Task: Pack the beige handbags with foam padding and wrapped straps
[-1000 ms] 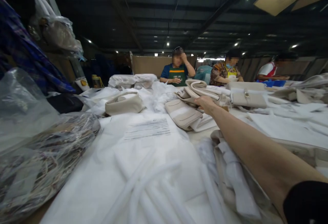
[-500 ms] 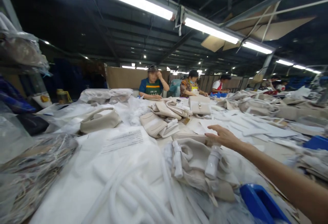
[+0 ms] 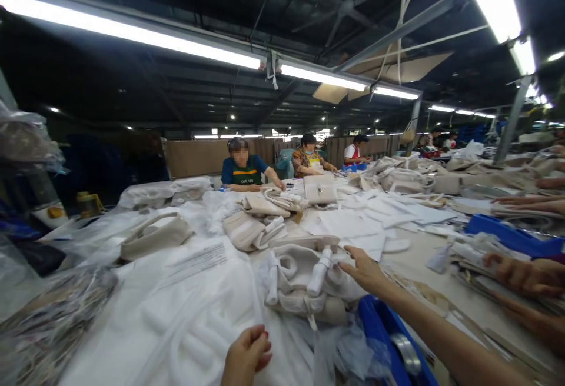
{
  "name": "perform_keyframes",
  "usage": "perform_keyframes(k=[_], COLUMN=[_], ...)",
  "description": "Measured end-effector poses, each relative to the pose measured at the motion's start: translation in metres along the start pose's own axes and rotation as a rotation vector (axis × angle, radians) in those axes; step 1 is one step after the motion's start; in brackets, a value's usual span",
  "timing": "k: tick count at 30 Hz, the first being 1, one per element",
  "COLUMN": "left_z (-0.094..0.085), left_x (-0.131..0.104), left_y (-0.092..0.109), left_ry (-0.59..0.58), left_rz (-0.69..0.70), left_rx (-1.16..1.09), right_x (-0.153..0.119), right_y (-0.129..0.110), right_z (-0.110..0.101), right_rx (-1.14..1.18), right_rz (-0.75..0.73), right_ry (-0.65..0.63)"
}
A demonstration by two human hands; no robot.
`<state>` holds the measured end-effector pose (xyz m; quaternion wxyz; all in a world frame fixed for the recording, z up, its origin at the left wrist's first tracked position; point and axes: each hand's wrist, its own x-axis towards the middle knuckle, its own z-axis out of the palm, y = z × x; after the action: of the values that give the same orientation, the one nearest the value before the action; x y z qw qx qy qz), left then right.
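A cream handbag (image 3: 293,303) with white-wrapped handle parts lies on white material in front of me, partly in clear plastic. My right hand (image 3: 366,271) reaches in from the right, fingers stretched and apart, at the bag's right side; whether the fingertips touch it I cannot tell. My left hand (image 3: 248,353) is low in the middle, over the white padding strips (image 3: 185,339). Its fingers are curled in, with a small red spot at the fingertips; what they hold, if anything, is hidden. A blue bin (image 3: 375,327) containing a tape roll (image 3: 405,353) sits under my right forearm.
More cream bags (image 3: 247,230) and white sheets (image 3: 353,227) cover the table beyond. At the right, another person's hands (image 3: 525,274) work by a blue tray (image 3: 507,236). Plastic-wrapped pieces (image 3: 75,309) lie at left. Co-workers (image 3: 242,168) sit across the table.
My view has turned to the right. My left hand has come into view from below. My right hand stays outstretched by the bag. A co-worker opposite has lowered a hand to the table.
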<state>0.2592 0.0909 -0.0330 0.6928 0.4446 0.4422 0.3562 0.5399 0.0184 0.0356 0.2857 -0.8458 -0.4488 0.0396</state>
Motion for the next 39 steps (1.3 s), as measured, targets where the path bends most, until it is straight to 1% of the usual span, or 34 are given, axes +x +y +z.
perform_keyframes(k=[2, 3, 5, 8, 10, 13, 15, 18, 20, 23, 25, 28, 31, 34, 37, 39], left_z=[0.014, 0.02, 0.031, 0.044, 0.05, 0.058, 0.064, 0.075, 0.082, 0.09, 0.092, 0.089, 0.083, 0.077, 0.07, 0.063], left_x=[0.016, 0.024, 0.035, 0.045, 0.047, 0.046, 0.044, 0.04, 0.038, 0.038, 0.039, 0.038, 0.034, 0.027, 0.017, 0.006], left_y=[0.01, 0.013, 0.018, 0.018, 0.016, 0.014, 0.014, 0.015, 0.015, 0.016, 0.015, 0.014, 0.012, 0.01, 0.01, 0.014], left_ry=[0.032, 0.03, 0.013, -0.042, -0.068, -0.064, -0.03, 0.016, -0.003, -0.057, -0.072, -0.103, -0.129, -0.134, -0.139, -0.144], left_rz=[-0.133, -0.164, -0.253, -0.366, -0.425, -0.473, -0.483, -0.516, -0.563, -0.625, -0.64, -0.645, -0.647, -0.626, -0.549, -0.474], left_rx=[-0.122, -0.136, -0.192, -0.263, -0.288, -0.303, -0.3, -0.278, -0.267, -0.265, -0.274, -0.311, -0.363, -0.415, -0.492, -0.548], right_x=[0.017, 0.026, 0.045, 0.069, 0.081, 0.093, 0.099, 0.105, 0.106, 0.103, 0.1, 0.095, 0.086, 0.072, 0.053, 0.038], right_y=[0.001, 0.002, 0.001, -0.002, -0.002, 0.0, 0.001, -0.004, -0.012, -0.028, -0.037, -0.049, -0.059, -0.074, -0.096, -0.112], right_z=[-0.002, -0.002, -0.001, 0.005, 0.01, 0.016, 0.017, 0.019, 0.022, 0.027, 0.028, 0.025, 0.016, 0.002, -0.017, -0.031], right_rx=[0.012, 0.017, 0.024, 0.034, 0.039, -0.011, -0.096, -0.269, -0.388, -0.548, -0.637, -0.736, -0.81, -0.867, -0.896, -0.9], right_rz=[0.044, 0.063, 0.087, 0.093, 0.078, 0.04, 0.022, 0.001, -0.036, -0.129, -0.207, -0.332, -0.425, -0.487, -0.544, -0.578], right_ry=[0.005, 0.01, 0.022, 0.009, -0.048, -0.163, -0.216, -0.245, -0.249, -0.247, -0.243, -0.241, -0.23, -0.18, -0.107, -0.061])
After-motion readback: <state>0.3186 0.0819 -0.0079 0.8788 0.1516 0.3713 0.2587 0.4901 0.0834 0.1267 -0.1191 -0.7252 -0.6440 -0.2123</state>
